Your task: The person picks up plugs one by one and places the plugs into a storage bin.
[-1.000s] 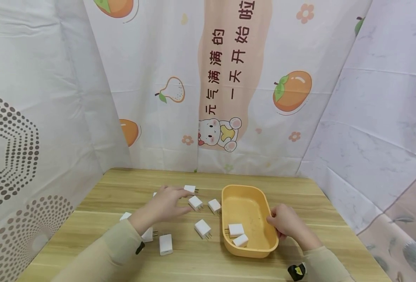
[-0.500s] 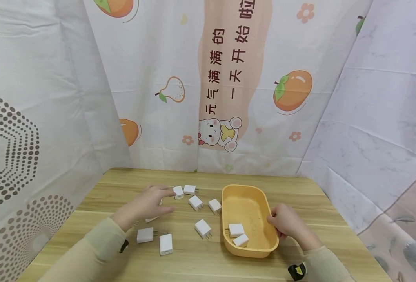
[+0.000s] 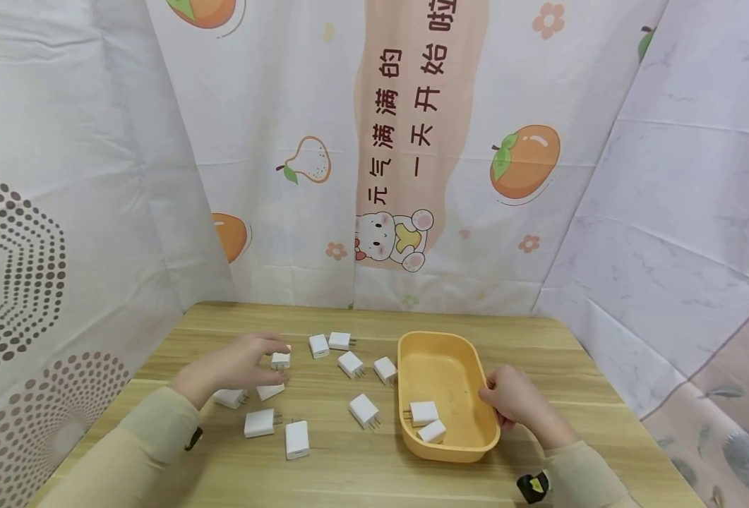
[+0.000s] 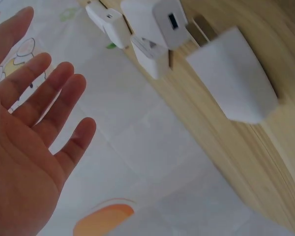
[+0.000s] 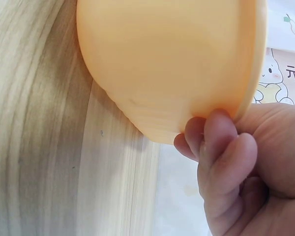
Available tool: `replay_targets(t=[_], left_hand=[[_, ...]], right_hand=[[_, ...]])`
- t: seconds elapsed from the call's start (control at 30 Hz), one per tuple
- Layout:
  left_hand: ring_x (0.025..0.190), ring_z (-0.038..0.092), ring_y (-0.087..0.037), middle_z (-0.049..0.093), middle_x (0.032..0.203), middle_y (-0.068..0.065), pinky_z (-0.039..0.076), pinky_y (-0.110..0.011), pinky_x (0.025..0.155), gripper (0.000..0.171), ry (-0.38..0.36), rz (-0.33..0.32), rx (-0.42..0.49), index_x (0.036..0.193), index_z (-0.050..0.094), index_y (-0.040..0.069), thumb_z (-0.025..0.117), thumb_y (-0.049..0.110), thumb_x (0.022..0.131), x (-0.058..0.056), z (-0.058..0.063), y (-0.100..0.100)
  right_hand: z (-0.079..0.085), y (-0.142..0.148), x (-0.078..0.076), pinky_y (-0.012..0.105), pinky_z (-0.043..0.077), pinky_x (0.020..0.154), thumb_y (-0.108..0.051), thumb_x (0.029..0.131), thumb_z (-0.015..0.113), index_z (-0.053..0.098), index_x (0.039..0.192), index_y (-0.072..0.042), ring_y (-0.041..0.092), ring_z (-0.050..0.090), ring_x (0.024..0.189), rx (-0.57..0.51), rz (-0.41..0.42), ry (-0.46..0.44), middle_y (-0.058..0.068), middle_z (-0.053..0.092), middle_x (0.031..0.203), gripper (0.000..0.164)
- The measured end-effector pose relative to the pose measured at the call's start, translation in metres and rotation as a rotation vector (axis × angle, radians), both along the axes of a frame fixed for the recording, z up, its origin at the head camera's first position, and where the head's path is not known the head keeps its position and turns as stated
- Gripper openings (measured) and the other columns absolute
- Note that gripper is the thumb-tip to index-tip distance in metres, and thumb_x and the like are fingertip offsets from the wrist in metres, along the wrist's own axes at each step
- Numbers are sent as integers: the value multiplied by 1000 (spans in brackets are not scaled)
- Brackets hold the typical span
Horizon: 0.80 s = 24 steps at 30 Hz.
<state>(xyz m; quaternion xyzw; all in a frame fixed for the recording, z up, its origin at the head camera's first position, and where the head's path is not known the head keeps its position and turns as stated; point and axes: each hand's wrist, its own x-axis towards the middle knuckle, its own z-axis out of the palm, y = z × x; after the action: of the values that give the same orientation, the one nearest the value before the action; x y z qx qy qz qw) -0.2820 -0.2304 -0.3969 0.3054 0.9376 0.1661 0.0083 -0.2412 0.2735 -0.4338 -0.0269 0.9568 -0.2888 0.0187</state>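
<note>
My left hand [image 3: 237, 363] hovers over the left part of the table, thumb and fingers spread around the near side of a white USB charger plug [image 3: 281, 358]. In the left wrist view its fingers [image 4: 64, 98] are extended with nothing in them, apart from the nearest charger plug [image 4: 236, 76]. My right hand [image 3: 515, 396] grips the right rim of a yellow plastic basin [image 3: 434, 340]; the right wrist view has the thumb and curled fingers pinching the wall of that basin [image 5: 172, 59]. Two white charger plugs [image 3: 423, 413] lie in the basin's near left corner.
Several more white charger plugs lie scattered on the wooden table [image 3: 361, 480], among them one near the front [image 3: 296, 439] and one beside the basin [image 3: 385, 370]. Printed curtains stand along the back and sides of the table.
My left hand has moved left across the table, uncovering charger plugs that it hid before. The right hand and the basin have stayed in place.
</note>
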Motion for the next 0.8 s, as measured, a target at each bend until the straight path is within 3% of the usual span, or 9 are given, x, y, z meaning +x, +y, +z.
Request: replay_targets(t=[0.33, 0.57, 0.8], left_hand=[[125, 56, -40, 59, 138, -18, 47, -56, 101, 54, -36, 24, -30, 128, 70, 11, 87, 32, 80, -3, -1, -24], [111, 62, -36, 65, 127, -9, 53, -51, 89, 53, -161, 36, -29, 126, 69, 6, 86, 19, 77, 1, -3, -38], [113, 60, -37, 64, 127, -11, 51, -55, 91, 58, -222, 80, -50, 128, 68, 4, 87, 15, 75, 6, -6, -48]], right_hand=[[1, 1, -1, 30, 48, 36, -3, 89, 62, 53, 63, -7, 14, 54, 34, -2, -5, 0, 3, 51, 43, 28], [0, 1, -1, 31, 48, 36, -4, 90, 63, 53, 63, -7, 14, 54, 34, 3, -7, -3, 3, 51, 43, 28], [0, 0, -1, 33, 49, 37, -4, 89, 62, 53, 63, -8, 15, 54, 35, 3, -4, -5, 2, 51, 43, 27]])
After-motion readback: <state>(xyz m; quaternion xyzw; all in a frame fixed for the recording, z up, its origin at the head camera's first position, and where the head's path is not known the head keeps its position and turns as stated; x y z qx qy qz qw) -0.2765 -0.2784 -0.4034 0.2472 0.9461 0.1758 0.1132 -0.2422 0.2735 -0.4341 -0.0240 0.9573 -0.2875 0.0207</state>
